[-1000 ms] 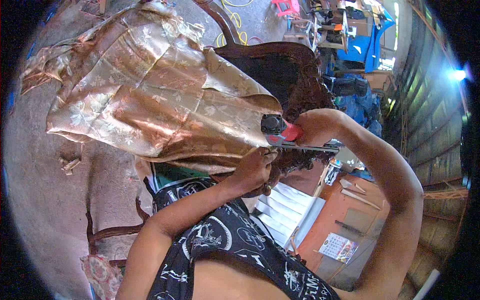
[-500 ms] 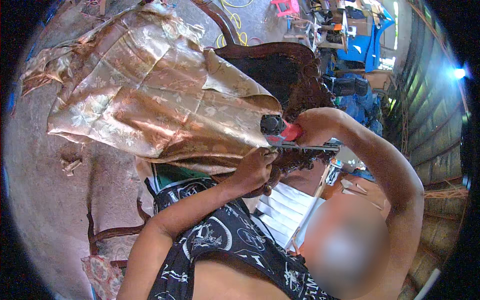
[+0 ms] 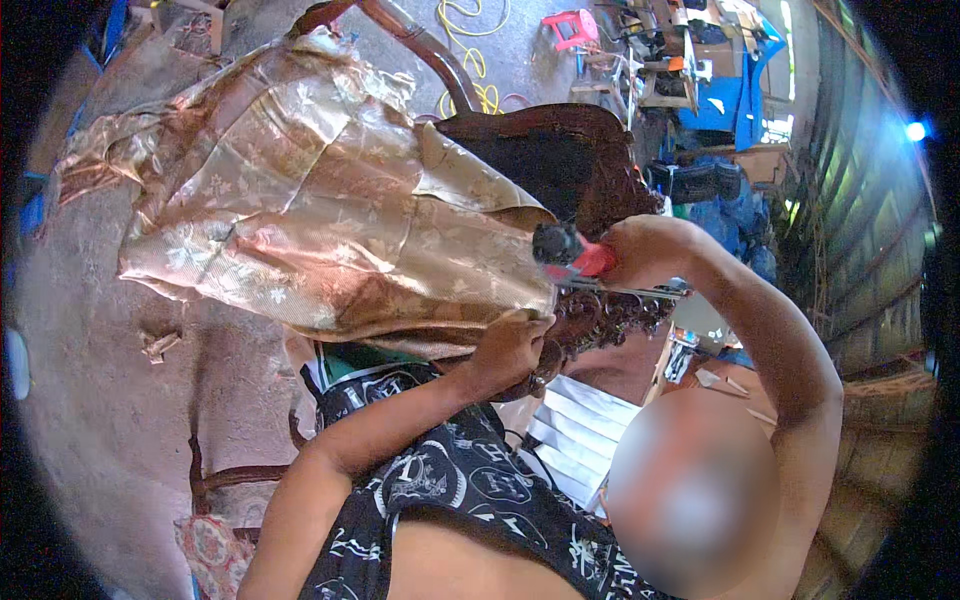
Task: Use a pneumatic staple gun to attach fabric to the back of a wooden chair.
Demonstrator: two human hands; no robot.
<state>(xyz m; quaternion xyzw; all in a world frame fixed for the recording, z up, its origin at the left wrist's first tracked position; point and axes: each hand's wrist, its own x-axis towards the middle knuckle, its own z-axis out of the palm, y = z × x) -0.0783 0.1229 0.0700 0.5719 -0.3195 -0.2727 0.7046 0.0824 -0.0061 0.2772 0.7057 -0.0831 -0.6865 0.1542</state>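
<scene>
Concrete floor [image 3: 80,340] fills left of frame; gold floral fabric [image 3: 320,220] spreads upper left to centre, long axis slanting down rightward; left hand [image 3: 508,347], at centre, fingers closed on its lower right corner, so the nearer hand; red-black handheld tool [image 3: 597,260] just beside that end, contact unclear; dark carved chair frame [image 3: 612,150] above it; right hand [image 3: 645,248], right of centre, wrapped round tool's handle; ribbed wall [image 3: 870,270] far right.
</scene>
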